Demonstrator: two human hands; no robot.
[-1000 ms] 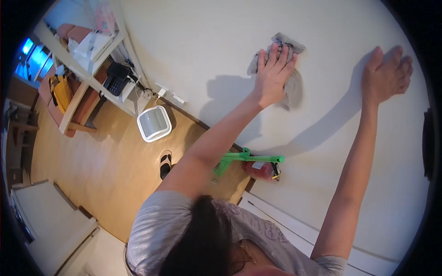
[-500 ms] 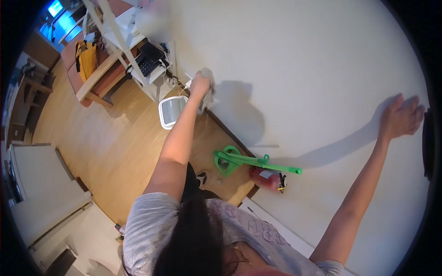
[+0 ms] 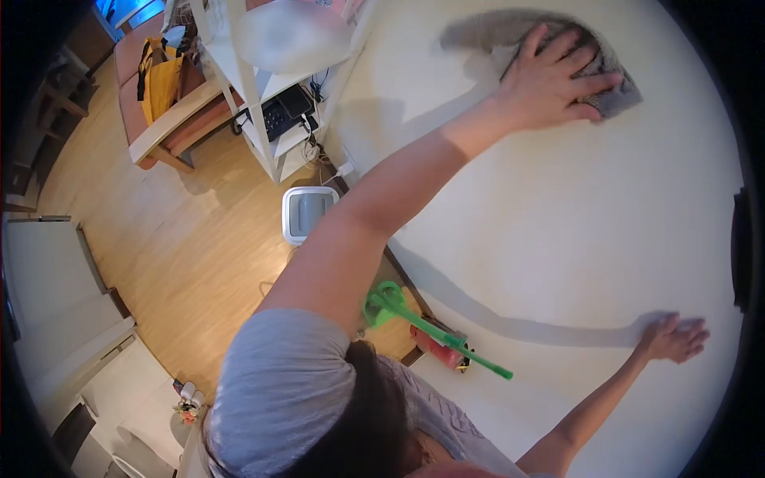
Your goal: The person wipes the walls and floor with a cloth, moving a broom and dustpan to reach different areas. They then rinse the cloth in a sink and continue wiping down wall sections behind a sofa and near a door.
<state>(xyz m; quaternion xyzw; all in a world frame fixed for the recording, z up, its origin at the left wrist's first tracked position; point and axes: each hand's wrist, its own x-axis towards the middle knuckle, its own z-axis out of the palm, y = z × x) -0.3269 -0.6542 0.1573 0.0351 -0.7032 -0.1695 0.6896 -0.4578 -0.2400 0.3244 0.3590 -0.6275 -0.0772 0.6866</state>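
Note:
My left hand (image 3: 550, 84) is high on the white wall (image 3: 542, 215), fingers spread over a dark grey cloth (image 3: 617, 99). It holds the cloth flat against the wall, and part of the cloth is hidden beneath the palm. Lower and to the right, my right hand (image 3: 676, 338) is open and holds nothing. Its fingers are a little apart and it is at or close to the wall; contact is not certain.
By the wall's foot are a green long-handled dustpan (image 3: 386, 303) and a red fire extinguisher (image 3: 437, 348). A white bin (image 3: 309, 215) stands beside a white shelf (image 3: 267, 151) with electronics and cables. Further back is a wooden-armed sofa (image 3: 179, 123) with a yellow bag (image 3: 162, 88).
My left hand has swept the cloth from low near the bin up and to the right across the wall. My right hand appears lower in view, still open.

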